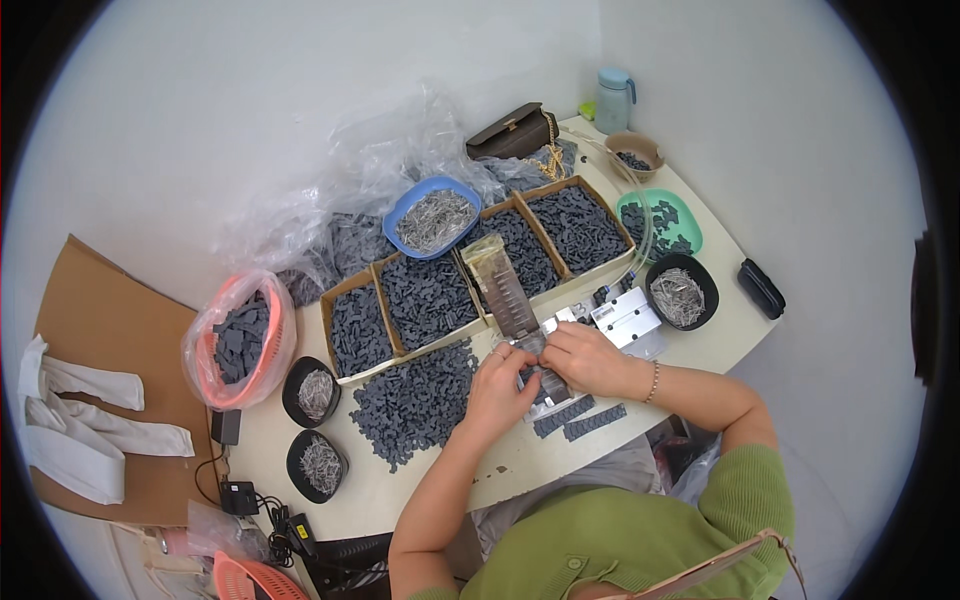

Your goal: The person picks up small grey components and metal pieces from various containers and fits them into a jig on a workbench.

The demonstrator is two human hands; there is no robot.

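Observation:
Both my hands meet over a small metal fixture (557, 322) at the near middle of the table. My left hand (500, 392) has its fingers curled in at the fixture's left side, with dark grey pieces under the fingertips. Bent over the fixture from the right, my right hand (585, 358) has its fingertips pressed together close to the left ones. Whatever either hand pinches is hidden by the fingers. Beside the fixture, toward me, lie joined strips of dark grey plastic pieces (594, 422). A clear-and-brown ridged strip holder (505, 290) rises behind my hands.
Loose grey pieces (415, 400) form a pile left of my hands. Behind stand cardboard trays (399, 353) of similar pieces. Black bowls (335, 462) with metal pins sit at left, another black bowl (712, 300) at right. A blue basin (390, 222) and green tray (697, 225) stand farther back.

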